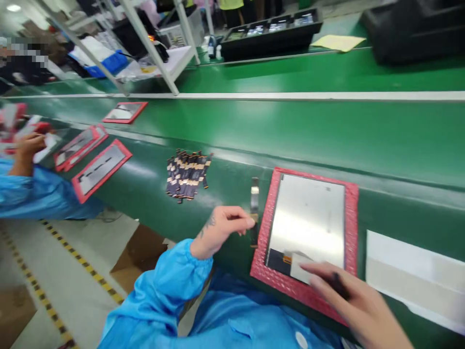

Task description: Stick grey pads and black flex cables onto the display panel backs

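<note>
A narrow dark flex cable (255, 198) with a silvery upper part stands out against the green bench. My left hand (225, 225) pinches it near its middle, between thumb and fingertips. Just right of it, a display panel (308, 213) with a shiny silver back lies on a pink bubble-wrap sheet (351, 218). Over the panel's lower edge, my right hand (345, 291) grips a small white piece (301, 267), perhaps a wipe; its material is unclear. A short dark object (340, 286) also shows in that hand, too blurred to name.
A pile of flex cables (187, 174) lies left of the panel. White sheets (414, 276) are at the right. Further left are panels on pink wrap (101, 169) and a co-worker's hand (31, 145). A black compartment tray (271, 34) and metal rack posts (148, 46) stand behind.
</note>
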`<action>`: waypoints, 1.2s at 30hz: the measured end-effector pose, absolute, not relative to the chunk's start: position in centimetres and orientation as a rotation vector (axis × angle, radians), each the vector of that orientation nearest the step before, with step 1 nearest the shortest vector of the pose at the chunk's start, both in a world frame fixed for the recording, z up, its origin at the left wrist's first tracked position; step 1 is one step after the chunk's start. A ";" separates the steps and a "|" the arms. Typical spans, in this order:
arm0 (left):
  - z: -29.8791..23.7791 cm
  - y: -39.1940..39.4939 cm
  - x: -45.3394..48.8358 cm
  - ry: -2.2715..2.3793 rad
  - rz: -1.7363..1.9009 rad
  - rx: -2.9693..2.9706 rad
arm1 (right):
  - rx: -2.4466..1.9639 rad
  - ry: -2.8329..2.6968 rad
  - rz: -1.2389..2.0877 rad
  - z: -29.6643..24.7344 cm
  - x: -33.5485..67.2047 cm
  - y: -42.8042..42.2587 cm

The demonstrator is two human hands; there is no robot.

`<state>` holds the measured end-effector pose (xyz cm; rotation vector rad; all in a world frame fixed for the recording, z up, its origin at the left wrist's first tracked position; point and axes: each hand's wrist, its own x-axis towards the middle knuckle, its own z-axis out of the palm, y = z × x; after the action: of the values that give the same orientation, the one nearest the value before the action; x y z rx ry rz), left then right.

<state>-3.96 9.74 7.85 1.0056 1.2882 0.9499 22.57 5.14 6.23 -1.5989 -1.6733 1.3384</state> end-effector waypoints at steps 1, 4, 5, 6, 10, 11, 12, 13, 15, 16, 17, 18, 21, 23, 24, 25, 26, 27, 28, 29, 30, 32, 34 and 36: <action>7.8 9.6 -2.1 1.222 0.878 1.028 | -1.543 -1.650 1.533 6.5 21.9 5.6; 7.6 9.8 1.5 1.088 0.748 1.112 | -1.446 -1.468 1.791 7.2 20.5 7.7; 7.5 9.9 2.1 1.057 0.723 1.147 | -1.420 -1.433 1.834 7.4 20.4 8.3; 7.3 9.9 2.5 1.035 0.708 1.190 | -1.400 -1.423 1.869 7.4 20.5 8.9; 5.3 8.8 2.7 1.145 0.845 1.643 | -1.481 -1.563 1.766 6.6 22.0 10.1; 4.5 8.1 2.6 1.197 0.907 1.815 | -1.522 -1.632 1.672 6.2 22.4 10.2; 3.8 7.3 2.5 1.235 0.951 1.983 | -1.550 -1.707 1.562 5.8 22.8 10.2; 3.2 6.5 2.5 1.256 0.972 2.130 | -1.562 -1.784 1.441 5.3 23.1 10.3; 2.2 5.0 2.4 1.269 0.975 2.331 | -1.554 -1.919 1.198 4.5 23.4 10.1; 1.9 4.4 2.3 1.275 0.969 2.389 | -1.540 -1.970 1.099 4.2 23.4 10.0; 1.7 4.0 2.3 1.280 0.963 2.424 | -1.528 -2.012 1.019 3.9 23.3 9.9; 1.6 3.7 2.3 1.286 0.958 2.440 | -1.523 -2.047 0.964 3.8 23.3 9.8; 1.6 3.5 2.2 1.296 0.953 2.430 | -1.508 -2.103 0.969 3.8 22.9 9.4; 1.7 3.5 2.2 1.281 0.937 2.433 | -1.472 -2.092 1.073 4.2 22.6 9.3; 1.7 3.5 2.1 1.268 0.931 2.441 | -1.450 -2.080 1.132 4.4 22.5 9.3; 1.7 3.5 2.1 1.256 0.931 2.450 | -1.432 -2.070 1.180 4.6 22.3 9.3; 1.7 3.4 2.1 1.250 0.934 2.459 | -1.425 -2.066 1.211 4.9 22.2 9.3; 1.7 3.3 2.1 1.251 0.939 2.467 | -1.423 -2.071 1.226 5.0 22.1 9.2; 1.7 3.2 2.1 1.257 0.942 2.472 | -1.422 -2.083 1.229 5.1 22.1 9.2; 1.6 3.2 2.1 1.266 0.940 2.475 | -1.418 -2.097 1.223 5.2 22.0 9.1; 1.6 3.1 2.1 1.273 0.935 2.476 | -1.408 -2.111 1.212 5.2 21.9 9.0; 1.5 3.1 2.1 1.269 0.924 2.474 | -1.398 -2.132 1.187 5.2 21.8 8.9; 1.5 3.1 2.1 1.258 0.923 2.465 | -1.412 -2.158 1.152 5.2 21.8 8.8; 1.5 3.1 2.1 1.250 0.927 2.451 | -1.434 -2.189 1.117 5.1 21.7 8.7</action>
<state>2.06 3.10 1.49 2.4512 1.2497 0.9273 21.74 8.75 5.13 -1.4336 -2.1893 1.1174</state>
